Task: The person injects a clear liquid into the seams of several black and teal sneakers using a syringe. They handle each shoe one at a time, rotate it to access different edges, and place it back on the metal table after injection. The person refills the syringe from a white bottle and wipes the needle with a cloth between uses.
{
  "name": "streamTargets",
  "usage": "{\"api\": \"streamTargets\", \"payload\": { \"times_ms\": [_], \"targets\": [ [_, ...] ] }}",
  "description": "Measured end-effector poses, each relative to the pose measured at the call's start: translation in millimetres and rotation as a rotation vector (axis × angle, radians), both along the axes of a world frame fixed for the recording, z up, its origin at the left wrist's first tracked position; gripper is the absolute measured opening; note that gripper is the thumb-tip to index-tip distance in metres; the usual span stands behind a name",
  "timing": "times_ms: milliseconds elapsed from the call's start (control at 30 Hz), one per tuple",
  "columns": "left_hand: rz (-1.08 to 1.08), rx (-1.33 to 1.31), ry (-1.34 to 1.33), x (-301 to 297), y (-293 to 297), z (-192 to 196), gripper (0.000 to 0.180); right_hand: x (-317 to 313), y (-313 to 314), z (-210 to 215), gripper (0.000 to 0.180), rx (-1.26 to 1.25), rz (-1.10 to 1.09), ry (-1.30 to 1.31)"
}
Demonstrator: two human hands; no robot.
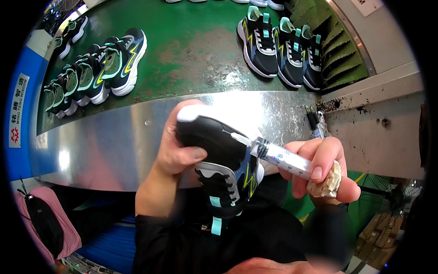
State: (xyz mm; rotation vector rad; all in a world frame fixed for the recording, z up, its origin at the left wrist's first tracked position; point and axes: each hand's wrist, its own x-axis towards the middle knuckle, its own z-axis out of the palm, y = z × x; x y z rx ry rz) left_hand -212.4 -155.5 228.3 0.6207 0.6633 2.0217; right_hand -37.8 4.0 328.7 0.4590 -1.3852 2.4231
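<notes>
My left hand (pixel 172 155) is closed around the toe end of a black sneaker (pixel 213 145) with a white sole edge, grey trim, yellow zigzag and mint tabs. The toe points away from me, with the laces toward my body. A clear plastic syringe (pixel 285 159) lies in the fingers of my right hand (pixel 329 153). Its thin nozzle reaches the shoe's black upper near the sole edge; whether it touches, I cannot tell. Crumpled off-white wrapping (pixel 326 181) covers the syringe's rear end, under my right fingers.
Several matching sneakers stand in a row (pixel 123 64) at left on the green belt (pixel 182 45), and more (pixel 258 43) at right by green flaps (pixel 342 59). A metal ledge (pixel 109 141) runs in front. Black-handled tools (pixel 313 121) lie at its right end.
</notes>
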Motion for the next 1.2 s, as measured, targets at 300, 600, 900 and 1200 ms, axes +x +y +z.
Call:
{"api": "streamTargets", "payload": {
  "times_ms": [300, 600, 900, 1200],
  "targets": [
    [0.061, 0.040, 0.146, 4.5, -0.8, 0.6, 0.075, -9.6, -7.2, 7.0, 0.065, 0.075, 0.012, -0.064],
    [0.009, 0.073, 0.129, -1.0, -5.0, 1.6, 0.071, -5.3, -8.1, 16.9, 0.067, 0.096, -0.011, -0.206],
    [0.055, -0.009, 0.015, 0.3, -6.9, 4.9, 0.077, 9.4, 3.2, 5.7, 0.064, 0.142, -0.050, -0.207],
    [-0.023, -0.062, -0.079, -4.6, 3.7, 2.3, 0.065, 30.6, 12.4, -24.7, 0.059, 0.101, -0.091, -0.235]
  ]
}}
